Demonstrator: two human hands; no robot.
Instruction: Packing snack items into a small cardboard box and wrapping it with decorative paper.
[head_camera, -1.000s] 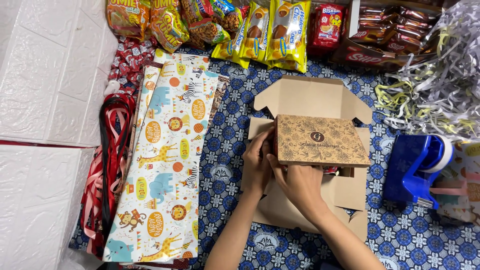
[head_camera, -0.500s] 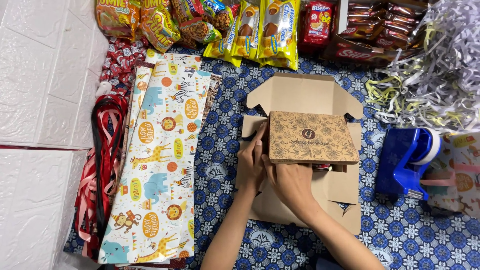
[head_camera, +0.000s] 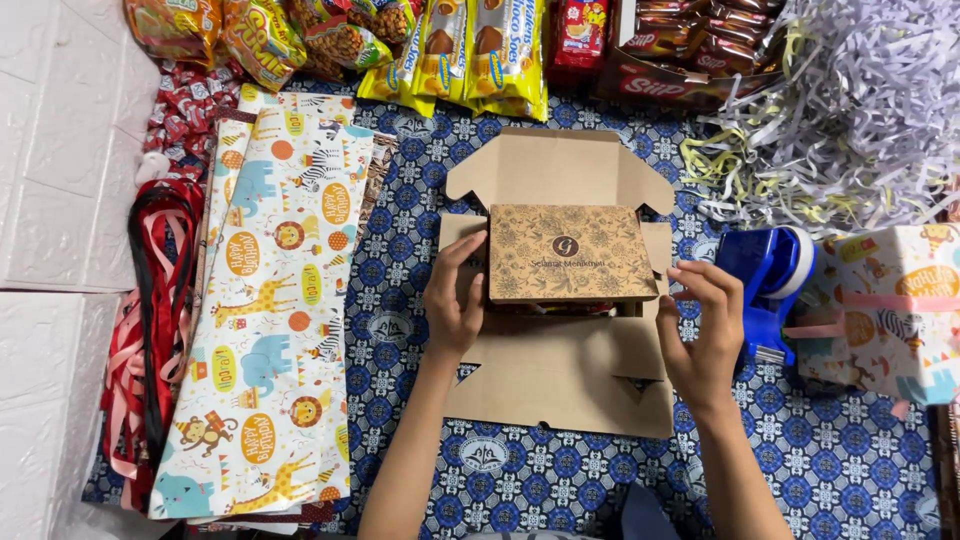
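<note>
A brown cardboard box (head_camera: 570, 252) with a floral printed panel on top sits on its unfolded flaps (head_camera: 560, 375) in the middle of a blue patterned cloth (head_camera: 820, 460). My left hand (head_camera: 453, 298) grips the box's left side flap, with the fingers curled up along its edge. My right hand (head_camera: 700, 325) is at the box's right side, fingers apart and holding nothing, its fingertips beside the right flap. Red wrappers show in the gap under the printed panel.
Animal-print wrapping paper (head_camera: 280, 300) and red and black ribbons (head_camera: 150, 300) lie to the left. Snack packs (head_camera: 450, 50) line the top edge. Shredded paper (head_camera: 850, 120), a blue tape dispenser (head_camera: 770, 280) and a wrapped gift (head_camera: 890, 310) are on the right.
My right hand has left the box's front left corner and moved across to its right side. My left hand stays on the left flap. The view has shifted to the right.
</note>
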